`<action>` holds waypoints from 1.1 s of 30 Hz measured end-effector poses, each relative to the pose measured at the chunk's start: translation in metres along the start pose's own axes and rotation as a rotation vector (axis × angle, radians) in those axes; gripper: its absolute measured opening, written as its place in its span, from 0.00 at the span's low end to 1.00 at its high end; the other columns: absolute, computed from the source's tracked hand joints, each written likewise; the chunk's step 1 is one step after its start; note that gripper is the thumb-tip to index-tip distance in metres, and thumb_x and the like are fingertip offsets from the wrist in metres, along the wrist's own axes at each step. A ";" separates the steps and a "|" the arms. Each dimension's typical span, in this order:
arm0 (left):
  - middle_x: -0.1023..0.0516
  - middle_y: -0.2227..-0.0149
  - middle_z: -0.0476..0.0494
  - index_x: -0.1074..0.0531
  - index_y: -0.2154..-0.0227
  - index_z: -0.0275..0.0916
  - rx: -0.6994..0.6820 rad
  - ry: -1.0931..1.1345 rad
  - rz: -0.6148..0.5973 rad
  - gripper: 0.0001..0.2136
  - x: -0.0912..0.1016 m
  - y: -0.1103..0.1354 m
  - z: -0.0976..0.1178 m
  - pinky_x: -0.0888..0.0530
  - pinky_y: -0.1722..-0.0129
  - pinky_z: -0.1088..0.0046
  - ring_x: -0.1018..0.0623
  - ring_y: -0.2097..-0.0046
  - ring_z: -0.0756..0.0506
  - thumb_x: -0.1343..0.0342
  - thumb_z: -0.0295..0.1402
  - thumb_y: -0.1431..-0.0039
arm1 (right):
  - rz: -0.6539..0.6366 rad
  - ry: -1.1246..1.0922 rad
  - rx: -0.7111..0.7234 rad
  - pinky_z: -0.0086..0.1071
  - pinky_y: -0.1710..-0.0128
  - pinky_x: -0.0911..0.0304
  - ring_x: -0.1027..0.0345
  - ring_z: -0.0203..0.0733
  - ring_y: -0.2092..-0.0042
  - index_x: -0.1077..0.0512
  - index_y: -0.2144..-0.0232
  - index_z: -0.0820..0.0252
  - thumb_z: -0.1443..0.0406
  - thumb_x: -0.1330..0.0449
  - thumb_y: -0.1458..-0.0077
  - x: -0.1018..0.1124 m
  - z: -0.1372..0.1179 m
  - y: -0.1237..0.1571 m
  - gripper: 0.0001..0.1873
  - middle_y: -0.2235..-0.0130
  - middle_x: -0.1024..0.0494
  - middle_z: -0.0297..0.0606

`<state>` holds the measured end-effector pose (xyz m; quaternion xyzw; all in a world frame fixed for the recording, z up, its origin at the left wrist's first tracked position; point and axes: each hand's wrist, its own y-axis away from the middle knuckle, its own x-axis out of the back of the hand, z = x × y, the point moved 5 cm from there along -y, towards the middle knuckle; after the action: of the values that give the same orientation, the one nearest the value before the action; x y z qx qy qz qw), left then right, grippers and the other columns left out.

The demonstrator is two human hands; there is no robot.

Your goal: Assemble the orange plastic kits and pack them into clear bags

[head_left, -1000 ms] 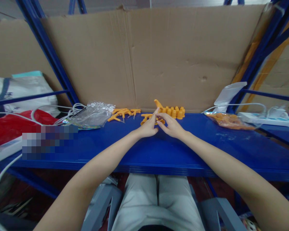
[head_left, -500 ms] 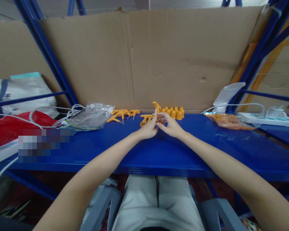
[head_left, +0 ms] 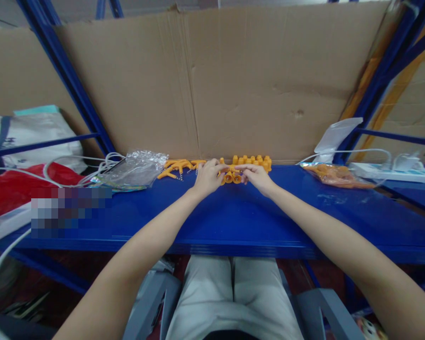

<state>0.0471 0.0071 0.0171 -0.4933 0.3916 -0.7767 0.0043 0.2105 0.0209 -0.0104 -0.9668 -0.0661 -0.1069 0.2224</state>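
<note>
Head camera: two round-ended orange pieces (head_left: 233,178) lie on the blue worktop (head_left: 230,217) between the hands, just right of the left hand (head_left: 208,177) and just left of the right hand (head_left: 258,177), neither clearly nearer. Their round ends face the person, so their long axes seem to run away toward the cardboard (head_left: 269,85). The left hand is half-curled, palm down; the right has its index finger stretched out, the others bent (whether either grips an orange piece, I cannot tell). Upright orange pieces (head_left: 253,163) stand just behind the right hand.
</note>
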 end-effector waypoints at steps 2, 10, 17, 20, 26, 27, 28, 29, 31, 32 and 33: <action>0.25 0.57 0.41 0.23 0.55 0.43 -0.006 -0.035 0.012 0.14 0.003 -0.001 -0.004 0.34 0.49 0.59 0.27 0.51 0.39 0.43 0.30 0.45 | 0.016 -0.047 -0.055 0.29 0.74 0.33 0.33 0.32 0.77 0.24 0.58 0.63 0.71 0.51 0.47 0.002 0.001 0.001 0.19 0.75 0.24 0.36; 0.21 0.56 0.42 0.25 0.52 0.43 0.116 0.127 -0.043 0.18 -0.010 -0.002 -0.016 0.31 0.49 0.64 0.24 0.52 0.39 0.40 0.30 0.47 | 0.004 -0.112 -0.102 0.29 0.73 0.31 0.32 0.31 0.77 0.24 0.62 0.63 0.72 0.48 0.46 -0.002 0.004 0.004 0.14 0.69 0.20 0.39; 0.22 0.56 0.39 0.26 0.58 0.40 0.140 0.224 0.025 0.15 -0.008 -0.005 -0.024 0.32 0.46 0.60 0.25 0.51 0.39 0.40 0.23 0.50 | 0.024 -0.033 -0.051 0.31 0.72 0.28 0.31 0.32 0.76 0.24 0.64 0.62 0.67 0.40 0.45 0.012 0.011 -0.002 0.07 0.68 0.20 0.38; 0.23 0.60 0.42 0.28 0.61 0.41 0.168 0.210 0.061 0.13 -0.007 -0.005 -0.030 0.32 0.47 0.60 0.24 0.51 0.39 0.39 0.24 0.51 | 0.054 -0.012 -0.042 0.32 0.70 0.28 0.30 0.32 0.75 0.24 0.63 0.63 0.66 0.40 0.45 0.020 0.012 -0.003 0.08 0.66 0.20 0.40; 0.23 0.62 0.43 0.29 0.61 0.41 0.178 0.129 0.045 0.12 -0.007 -0.006 -0.035 0.30 0.50 0.61 0.23 0.54 0.40 0.39 0.25 0.50 | 0.115 -0.033 -0.081 0.28 0.74 0.30 0.32 0.30 0.78 0.25 0.67 0.63 0.68 0.38 0.48 0.026 0.015 -0.004 0.04 0.70 0.21 0.37; 0.23 0.61 0.43 0.29 0.61 0.41 0.177 0.107 0.041 0.13 -0.007 -0.006 -0.034 0.30 0.50 0.62 0.23 0.54 0.40 0.39 0.25 0.49 | 0.116 -0.036 -0.086 0.27 0.74 0.30 0.33 0.29 0.78 0.25 0.68 0.63 0.68 0.37 0.48 0.026 0.016 -0.003 0.04 0.70 0.21 0.37; 0.23 0.61 0.43 0.29 0.60 0.41 0.175 0.087 0.037 0.12 -0.008 -0.006 -0.033 0.30 0.50 0.62 0.23 0.54 0.40 0.40 0.25 0.49 | 0.116 -0.036 -0.090 0.27 0.75 0.31 0.33 0.29 0.78 0.25 0.68 0.63 0.68 0.37 0.49 0.025 0.016 -0.003 0.03 0.71 0.21 0.36; 0.23 0.61 0.43 0.29 0.60 0.41 0.172 0.070 0.035 0.12 -0.008 -0.006 -0.033 0.30 0.51 0.63 0.23 0.53 0.41 0.40 0.25 0.49 | 0.117 -0.033 -0.093 0.26 0.76 0.31 0.33 0.29 0.79 0.25 0.69 0.63 0.68 0.36 0.49 0.025 0.016 -0.003 0.03 0.72 0.21 0.36; 0.22 0.60 0.42 0.29 0.59 0.40 0.162 0.045 0.036 0.12 -0.008 -0.007 -0.032 0.29 0.51 0.63 0.23 0.53 0.41 0.41 0.26 0.48 | 0.116 -0.020 -0.098 0.26 0.77 0.32 0.33 0.30 0.79 0.26 0.70 0.63 0.67 0.36 0.49 0.025 0.016 -0.003 0.04 0.72 0.22 0.37; 0.22 0.60 0.42 0.29 0.59 0.40 0.159 0.036 0.039 0.12 -0.008 -0.007 -0.031 0.29 0.51 0.63 0.23 0.53 0.41 0.40 0.26 0.48 | 0.115 -0.010 -0.099 0.27 0.77 0.33 0.33 0.31 0.78 0.26 0.71 0.63 0.67 0.36 0.49 0.025 0.016 -0.003 0.03 0.72 0.22 0.37; 0.22 0.60 0.42 0.29 0.59 0.40 0.157 0.028 0.042 0.12 -0.008 -0.007 -0.031 0.29 0.51 0.63 0.23 0.53 0.41 0.40 0.26 0.48 | 0.122 0.004 -0.100 0.27 0.77 0.33 0.33 0.31 0.78 0.26 0.71 0.63 0.67 0.37 0.49 0.027 0.017 -0.004 0.03 0.73 0.22 0.37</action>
<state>0.0295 0.0337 0.0090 -0.4722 0.3395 -0.8117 0.0536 0.2386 0.0341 -0.0169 -0.9787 -0.0013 -0.0983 0.1800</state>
